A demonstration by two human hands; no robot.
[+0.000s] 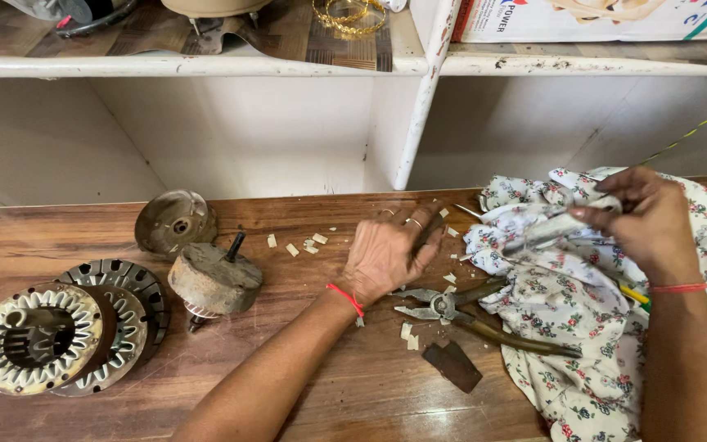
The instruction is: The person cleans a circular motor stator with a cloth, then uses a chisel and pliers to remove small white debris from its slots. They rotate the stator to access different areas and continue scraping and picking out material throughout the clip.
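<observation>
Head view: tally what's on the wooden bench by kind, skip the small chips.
Slotted stator rings: 2
Rotor with shaft: 1
Round metal end cover: 1
Pliers: 1
Floral cloth: 1
Dark flat piece: 1
Total: 7

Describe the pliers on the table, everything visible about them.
The pliers lie flat on the brown wooden table, jaws pointing left and slightly open. The head is grey metal with a round pivot; the two long handles look dull olive-brown and run right, their ends tucked under the floral cloth. Small pale chips lie around them. The left hand rests just above, not gripping them.
</observation>
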